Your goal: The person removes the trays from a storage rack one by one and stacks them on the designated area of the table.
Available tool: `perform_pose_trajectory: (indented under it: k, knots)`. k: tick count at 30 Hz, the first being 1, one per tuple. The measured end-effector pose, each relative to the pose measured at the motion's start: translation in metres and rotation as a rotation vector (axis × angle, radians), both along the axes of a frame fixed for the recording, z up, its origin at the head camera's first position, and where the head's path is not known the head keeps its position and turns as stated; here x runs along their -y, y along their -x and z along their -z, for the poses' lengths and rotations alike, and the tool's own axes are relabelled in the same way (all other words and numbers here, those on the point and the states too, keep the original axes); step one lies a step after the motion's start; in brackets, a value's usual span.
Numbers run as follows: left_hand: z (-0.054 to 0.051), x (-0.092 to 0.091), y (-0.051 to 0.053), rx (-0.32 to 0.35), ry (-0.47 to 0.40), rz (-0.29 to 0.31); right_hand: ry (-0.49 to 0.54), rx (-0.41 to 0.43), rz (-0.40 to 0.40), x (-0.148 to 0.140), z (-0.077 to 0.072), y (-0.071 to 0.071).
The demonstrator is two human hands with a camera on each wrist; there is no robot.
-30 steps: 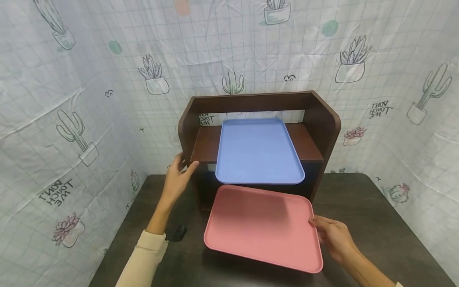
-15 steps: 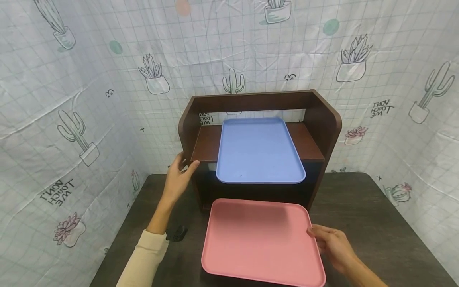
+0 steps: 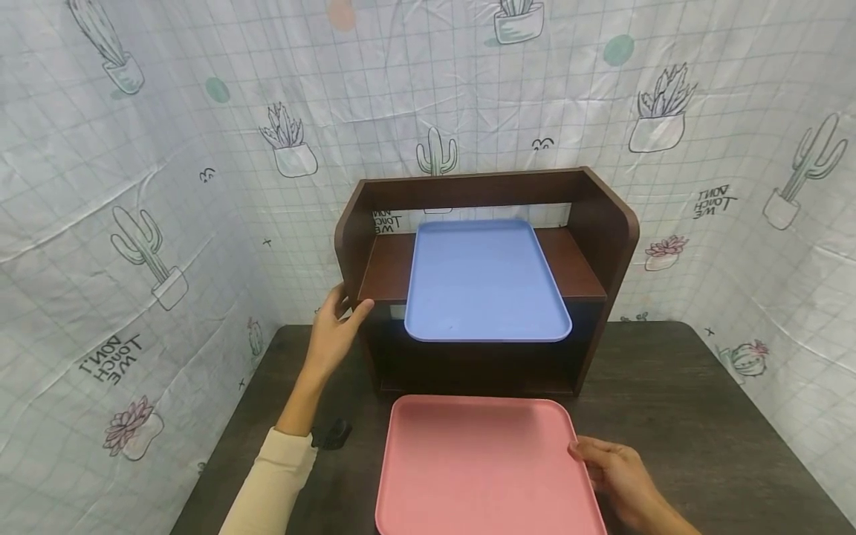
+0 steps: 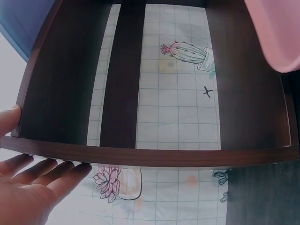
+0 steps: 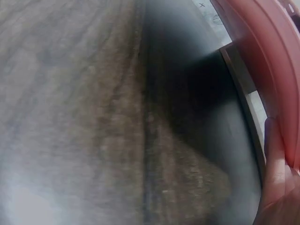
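Note:
A brown wooden two-tier shelf (image 3: 590, 245) stands on the dark table. My left hand (image 3: 330, 331) holds its left side panel, thumb at the front edge and fingers along the outer face, as the left wrist view also shows. On the upper tier lies a blue tray (image 3: 487, 282), its front end jutting past the board. My right hand (image 3: 618, 475) pinches the right rim of a pink tray (image 3: 484, 468) in front of the shelf. The pink tray's near edge is cut off by the frame. In the right wrist view, fingers (image 5: 275, 164) lie against the tray's underside.
Under the blue tray, the shelf's lower compartment (image 3: 481, 368) is open at the front. A small black object (image 3: 332, 435) lies on the table (image 3: 682, 401) beside my left forearm. Cloth with printed cacti (image 3: 221, 148) hangs behind and at both sides.
My right hand has drawn the pink tray back from the shelf toward me, and the tray has straightened. My left hand and the blue tray stay in place.

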State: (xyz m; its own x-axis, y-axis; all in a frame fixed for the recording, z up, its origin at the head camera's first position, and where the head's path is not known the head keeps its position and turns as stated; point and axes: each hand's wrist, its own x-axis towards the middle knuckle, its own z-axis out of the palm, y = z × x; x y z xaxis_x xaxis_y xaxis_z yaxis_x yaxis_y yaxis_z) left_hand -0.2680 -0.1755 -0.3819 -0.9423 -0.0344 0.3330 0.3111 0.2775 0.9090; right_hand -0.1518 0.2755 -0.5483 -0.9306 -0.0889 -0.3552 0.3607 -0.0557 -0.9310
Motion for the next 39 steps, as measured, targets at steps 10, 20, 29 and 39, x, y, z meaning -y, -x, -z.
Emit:
perform_pose_trajectory:
  k: [10, 20, 29, 39]
  knots:
    - [-0.004, -0.001, -0.003, 0.003, -0.006, 0.006, -0.048, 0.028, 0.058, 0.002, 0.009, 0.000]
    - [0.021, 0.007, 0.017, -0.044, -0.001, 0.001, -0.146, 0.024, 0.104, 0.009, 0.011, 0.003]
    - [0.020, 0.006, 0.015, -0.039, -0.003, 0.002, -0.455, -0.092, 0.099, 0.013, 0.005, 0.007]
    - [0.021, 0.006, 0.020, -0.023, 0.010, -0.003, -0.855, -0.254, -0.004, 0.013, -0.005, 0.012]
